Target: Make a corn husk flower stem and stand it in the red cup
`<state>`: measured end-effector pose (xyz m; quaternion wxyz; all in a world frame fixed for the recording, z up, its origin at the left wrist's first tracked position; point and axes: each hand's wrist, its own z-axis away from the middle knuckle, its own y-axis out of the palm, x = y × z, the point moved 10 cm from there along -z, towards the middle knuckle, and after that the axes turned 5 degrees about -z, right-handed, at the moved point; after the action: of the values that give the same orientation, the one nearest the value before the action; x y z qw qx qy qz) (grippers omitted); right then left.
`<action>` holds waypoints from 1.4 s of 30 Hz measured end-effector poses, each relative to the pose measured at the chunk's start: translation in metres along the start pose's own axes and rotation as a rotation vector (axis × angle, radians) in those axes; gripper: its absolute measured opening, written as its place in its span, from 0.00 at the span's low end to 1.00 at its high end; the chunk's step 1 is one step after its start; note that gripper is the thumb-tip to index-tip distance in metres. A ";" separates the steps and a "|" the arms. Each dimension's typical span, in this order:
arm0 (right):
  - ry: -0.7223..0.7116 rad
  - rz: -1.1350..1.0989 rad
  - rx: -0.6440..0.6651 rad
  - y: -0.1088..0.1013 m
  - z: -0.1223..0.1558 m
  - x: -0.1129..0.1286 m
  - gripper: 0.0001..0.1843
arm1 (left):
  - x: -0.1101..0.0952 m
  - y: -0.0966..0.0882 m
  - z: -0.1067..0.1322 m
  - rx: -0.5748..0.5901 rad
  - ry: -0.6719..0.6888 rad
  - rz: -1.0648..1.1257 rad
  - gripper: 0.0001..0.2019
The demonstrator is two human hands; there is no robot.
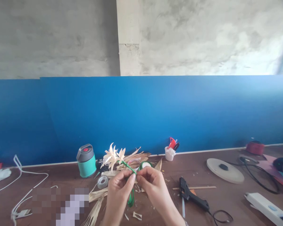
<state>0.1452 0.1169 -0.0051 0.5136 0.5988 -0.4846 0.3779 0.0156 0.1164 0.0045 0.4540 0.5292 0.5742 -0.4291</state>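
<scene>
Cream-coloured flowers (112,158) with pointed petals, apparently of dried husk, top a thin stem (127,165) wrapped in green tape. My left hand (121,190) pinches this stem between thumb and forefinger. At the same spot, the thumb and fingertips of my right hand (152,183) close on the stem's lower end, almost touching the left fingertips. Below the left fingers hangs a loose green strip (131,199). Behind the hands lie dried husks (139,155) and a roll of green tape (146,164), partly covered. Fingers hide the exact end of the stem.
Right of my hands lies a black glue gun (193,196) across a thin stick (208,187). A teal food jar (86,164), a clear tape roll (102,182) and a white cable (35,172) are left. A pen cup (170,153) stands by the blue partition (141,110).
</scene>
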 end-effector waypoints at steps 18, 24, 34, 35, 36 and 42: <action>0.097 -0.254 0.232 0.007 -0.004 -0.003 0.15 | 0.008 0.024 0.000 0.278 -0.102 -0.102 0.11; 0.294 -0.420 0.340 0.011 0.000 -0.020 0.18 | 0.016 0.040 0.011 0.469 -0.215 0.006 0.15; 0.369 -0.562 0.410 0.022 0.013 -0.016 0.14 | 0.020 0.039 0.020 0.513 -0.287 0.124 0.14; 0.375 -0.573 0.416 0.022 0.014 -0.015 0.14 | 0.020 0.040 0.020 0.522 -0.288 0.123 0.14; 0.378 -0.585 0.419 0.023 0.015 -0.015 0.14 | 0.020 0.041 0.020 0.527 -0.292 0.116 0.14; 0.352 -0.564 0.364 0.017 0.013 -0.015 0.11 | -0.006 0.030 0.008 0.400 -0.055 -0.109 0.10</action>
<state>0.1244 0.1067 -0.0173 0.5581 0.7159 -0.1300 0.3989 0.0459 0.1094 0.0081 0.3314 0.5651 0.4928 -0.5727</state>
